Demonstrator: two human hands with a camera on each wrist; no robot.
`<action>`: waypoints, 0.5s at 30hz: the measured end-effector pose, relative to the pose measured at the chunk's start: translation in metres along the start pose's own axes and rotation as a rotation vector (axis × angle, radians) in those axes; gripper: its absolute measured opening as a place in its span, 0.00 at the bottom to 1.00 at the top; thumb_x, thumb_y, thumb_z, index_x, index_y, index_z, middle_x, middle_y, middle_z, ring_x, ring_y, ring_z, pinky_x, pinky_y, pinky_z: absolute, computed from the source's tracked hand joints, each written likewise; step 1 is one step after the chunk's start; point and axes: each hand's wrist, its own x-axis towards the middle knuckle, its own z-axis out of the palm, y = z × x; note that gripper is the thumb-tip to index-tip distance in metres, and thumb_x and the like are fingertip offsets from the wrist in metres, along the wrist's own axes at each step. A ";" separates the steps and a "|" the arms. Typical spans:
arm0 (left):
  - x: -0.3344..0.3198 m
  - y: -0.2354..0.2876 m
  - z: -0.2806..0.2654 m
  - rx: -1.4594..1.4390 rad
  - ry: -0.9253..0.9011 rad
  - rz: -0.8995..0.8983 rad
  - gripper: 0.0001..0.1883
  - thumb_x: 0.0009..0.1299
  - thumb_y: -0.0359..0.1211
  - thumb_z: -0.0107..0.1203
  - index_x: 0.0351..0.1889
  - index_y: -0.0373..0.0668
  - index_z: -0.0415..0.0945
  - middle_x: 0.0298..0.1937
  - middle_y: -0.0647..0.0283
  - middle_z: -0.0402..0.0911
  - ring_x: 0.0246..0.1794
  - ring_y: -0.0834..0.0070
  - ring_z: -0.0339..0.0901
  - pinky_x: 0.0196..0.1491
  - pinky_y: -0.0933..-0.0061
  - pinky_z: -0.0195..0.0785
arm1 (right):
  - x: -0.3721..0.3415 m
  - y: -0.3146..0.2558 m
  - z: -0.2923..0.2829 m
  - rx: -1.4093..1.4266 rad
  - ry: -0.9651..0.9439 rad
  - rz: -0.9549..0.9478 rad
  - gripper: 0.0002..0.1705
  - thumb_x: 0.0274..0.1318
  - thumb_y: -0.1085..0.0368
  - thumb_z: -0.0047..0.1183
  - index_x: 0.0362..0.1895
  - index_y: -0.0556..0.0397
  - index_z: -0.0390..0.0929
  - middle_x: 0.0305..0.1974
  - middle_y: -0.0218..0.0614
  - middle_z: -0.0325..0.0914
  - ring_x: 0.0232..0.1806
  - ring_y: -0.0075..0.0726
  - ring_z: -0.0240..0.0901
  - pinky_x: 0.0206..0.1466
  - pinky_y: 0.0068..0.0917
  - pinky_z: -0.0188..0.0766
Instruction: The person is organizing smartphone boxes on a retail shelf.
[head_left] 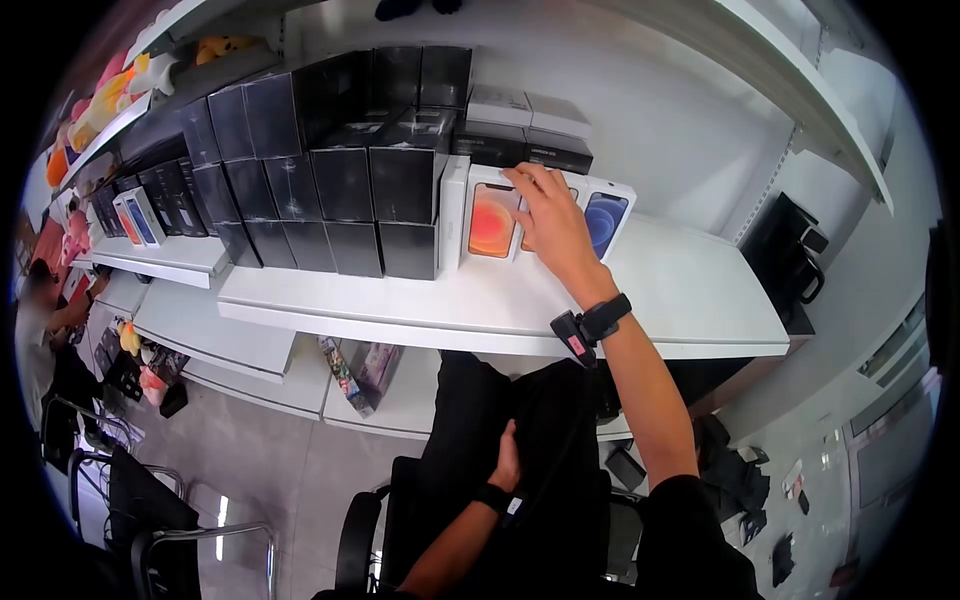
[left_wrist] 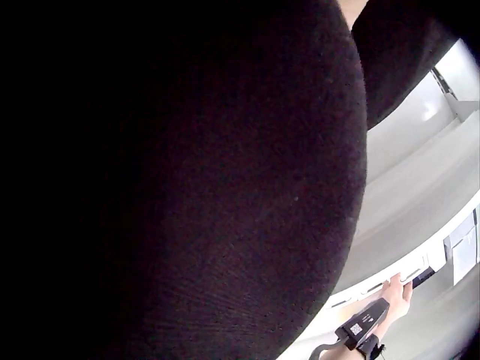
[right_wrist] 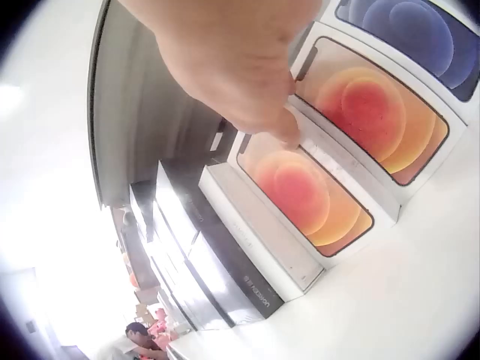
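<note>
The right hand (head_left: 553, 222) is lying over the upper part of a row of white phone boxes, and the relation that matters is the narrow line between two of them: the left orange-fronted box (head_left: 492, 222) is standing just to the left of the thumb, while the middle orange-fronted box (right_wrist: 364, 112) is standing on its right, largely covered by the hand in the head view. Both are standing on end on the white shelf (head_left: 400, 305), their long axes running upward and their fronts facing the near side, so the grip is meeting them at the top, across their short width. Thumb and fingers are standing apart, the thumb sitting low near the seam between the boxes; whether they are clamping either box I cannot tell, as the hand itself is hiding the contact. A blue-fronted box (head_left: 606, 222) is standing at the right end, and stacked black boxes (head_left: 403, 186) are bounding the row on the left. The left hand (head_left: 508, 462) is resting loosely on the lap (head_left: 465, 400), well apart on the near side, leaving the right one clearly nearer.
</note>
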 end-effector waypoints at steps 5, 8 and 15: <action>0.012 -0.006 -0.010 0.098 0.042 0.007 0.40 0.76 0.58 0.46 0.74 0.35 0.62 0.72 0.52 0.67 0.68 0.61 0.67 0.73 0.65 0.58 | 0.000 0.015 0.020 -0.157 0.166 -0.071 0.29 0.45 0.77 0.59 0.57 0.57 0.77 0.54 0.37 0.75 0.52 0.44 0.71 0.52 0.38 0.70; -0.016 0.011 0.018 0.110 0.064 -0.072 0.39 0.76 0.57 0.46 0.74 0.36 0.62 0.73 0.53 0.66 0.68 0.61 0.67 0.72 0.64 0.58 | 0.002 0.008 0.028 -0.285 0.208 -0.061 0.30 0.45 0.74 0.59 0.58 0.59 0.77 0.53 0.39 0.76 0.51 0.42 0.70 0.50 0.37 0.68; 0.000 0.004 -0.002 -0.004 0.018 -0.142 0.30 0.68 0.50 0.53 0.62 0.42 0.71 0.64 0.58 0.72 0.62 0.63 0.69 0.65 0.62 0.64 | 0.008 -0.005 0.029 -0.349 0.138 0.064 0.32 0.46 0.68 0.64 0.59 0.56 0.76 0.55 0.41 0.71 0.53 0.45 0.69 0.52 0.39 0.68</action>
